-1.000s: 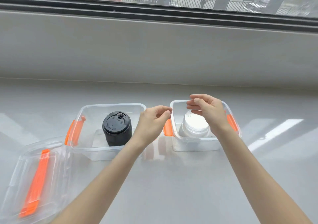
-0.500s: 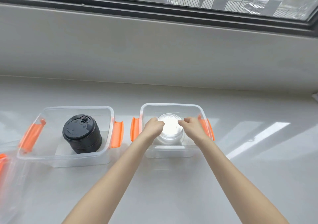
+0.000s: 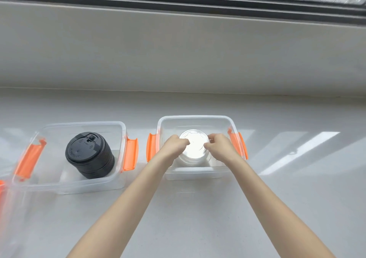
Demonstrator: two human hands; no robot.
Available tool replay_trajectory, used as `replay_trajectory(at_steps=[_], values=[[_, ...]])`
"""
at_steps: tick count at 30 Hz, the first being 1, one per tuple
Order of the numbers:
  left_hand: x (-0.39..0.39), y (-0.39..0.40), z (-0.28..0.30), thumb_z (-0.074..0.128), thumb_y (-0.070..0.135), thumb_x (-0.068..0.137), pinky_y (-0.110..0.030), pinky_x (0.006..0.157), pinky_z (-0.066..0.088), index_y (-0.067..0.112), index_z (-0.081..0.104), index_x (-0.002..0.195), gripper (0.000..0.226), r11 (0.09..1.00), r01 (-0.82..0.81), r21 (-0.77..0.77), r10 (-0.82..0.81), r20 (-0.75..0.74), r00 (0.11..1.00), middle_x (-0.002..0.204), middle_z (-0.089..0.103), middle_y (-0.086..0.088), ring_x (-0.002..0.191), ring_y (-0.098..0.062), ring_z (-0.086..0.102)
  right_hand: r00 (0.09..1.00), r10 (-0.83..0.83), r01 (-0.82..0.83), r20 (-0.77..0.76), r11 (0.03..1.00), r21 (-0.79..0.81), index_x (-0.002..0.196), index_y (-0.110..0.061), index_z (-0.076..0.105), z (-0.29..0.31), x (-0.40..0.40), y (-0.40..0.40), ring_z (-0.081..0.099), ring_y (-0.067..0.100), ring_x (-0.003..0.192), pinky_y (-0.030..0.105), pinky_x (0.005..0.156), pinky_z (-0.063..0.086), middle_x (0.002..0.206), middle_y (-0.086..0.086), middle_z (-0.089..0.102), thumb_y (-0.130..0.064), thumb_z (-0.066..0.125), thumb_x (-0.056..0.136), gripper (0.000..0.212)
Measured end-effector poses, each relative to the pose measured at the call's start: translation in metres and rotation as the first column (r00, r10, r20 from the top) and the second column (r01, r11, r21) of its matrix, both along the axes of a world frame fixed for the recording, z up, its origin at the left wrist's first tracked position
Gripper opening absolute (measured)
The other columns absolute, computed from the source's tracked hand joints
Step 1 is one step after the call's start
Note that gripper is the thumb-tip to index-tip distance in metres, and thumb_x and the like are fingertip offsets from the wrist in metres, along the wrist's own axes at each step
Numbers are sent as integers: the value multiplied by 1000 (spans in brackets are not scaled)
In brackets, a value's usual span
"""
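A stack of clear plastic cup lids [image 3: 195, 146] stands inside the right clear box [image 3: 194, 119] with orange latches. My left hand [image 3: 174, 146] grips the stack's left edge with curled fingers. My right hand [image 3: 219, 146] grips its right edge the same way. Both hands reach down into the box. A stack of black cup lids [image 3: 89, 154] sits in the left clear box [image 3: 83, 125], untouched.
A clear box cover with an orange latch [image 3: 2, 190] lies at the far left edge. A pale wall and a window frame [image 3: 178, 2] rise behind the white counter [image 3: 198, 218].
Both hands came down from above the right box and closed on the clear lid stack from either side. The camera has swung right, so the boxes sit further left in view.
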State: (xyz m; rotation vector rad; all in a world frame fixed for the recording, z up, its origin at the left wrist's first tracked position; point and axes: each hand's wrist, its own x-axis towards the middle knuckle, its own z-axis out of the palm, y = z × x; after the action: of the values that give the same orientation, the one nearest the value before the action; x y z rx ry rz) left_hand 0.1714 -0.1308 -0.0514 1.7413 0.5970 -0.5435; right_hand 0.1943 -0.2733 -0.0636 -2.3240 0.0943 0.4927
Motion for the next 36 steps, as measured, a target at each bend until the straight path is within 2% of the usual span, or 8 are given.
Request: replay_trajectory(at_steps=[4,9,12,18,23,29,33,36], values=[[0,-1,4,49,23,86,-32,96,37,3,40,128,48,1000,22,6,-22,27,999,135,43,-13,124,-26,42,1000,-17,17,8,998,61,103,-1,63,-2,1,-1,53,26,76,28,56,38,89,12,63,-6,46,83,26],[2,-5,11,49,24,86,-25,59,32,5,50,100,24,992,103,79,-110,100,989,98,48,-6,87,-19,44,995,-97,99,-18,990,101,97,13,58,-4,2,-8,43,22,69,31,62,31,76,14,54,-2,42,79,28],[1,-10,10,49,26,84,-25,56,30,8,47,93,20,983,143,114,-154,92,984,82,43,0,74,-15,41,989,-122,129,-88,988,82,82,5,55,-5,2,-10,40,22,73,32,65,32,78,9,44,-2,42,79,15],[-2,-12,5,52,28,83,-29,69,32,0,50,117,45,978,161,132,-167,37,985,95,45,-4,90,-22,43,944,-96,141,-315,982,122,102,-7,50,6,1,-7,51,28,83,38,75,48,87,6,48,-12,43,88,17],[1,-5,6,51,28,83,-30,80,35,1,44,125,50,994,81,68,-82,16,997,134,47,-17,117,-29,48,968,-117,151,-221,978,145,98,-1,53,3,6,-1,52,24,80,34,75,45,93,10,52,-13,46,83,20],[0,3,4,50,32,83,-36,97,38,7,39,131,55,998,62,23,-61,-51,997,144,39,-16,128,-31,41,977,-71,90,-200,992,92,93,-4,57,4,6,9,43,23,73,32,66,34,84,9,47,-15,48,79,20],[1,1,6,48,35,84,-39,100,37,13,37,134,55,997,76,18,-75,-85,994,144,37,-8,125,-32,42,971,-73,90,-230,994,65,87,-10,48,5,5,11,48,26,78,32,67,41,84,8,47,-13,45,80,8],[2,-1,6,48,34,85,-40,103,36,13,36,134,55,997,76,17,-74,-88,993,146,35,-8,126,-32,41,959,-84,106,-271,992,68,100,-2,51,5,5,10,55,30,94,34,68,47,92,9,51,-12,42,84,21]])
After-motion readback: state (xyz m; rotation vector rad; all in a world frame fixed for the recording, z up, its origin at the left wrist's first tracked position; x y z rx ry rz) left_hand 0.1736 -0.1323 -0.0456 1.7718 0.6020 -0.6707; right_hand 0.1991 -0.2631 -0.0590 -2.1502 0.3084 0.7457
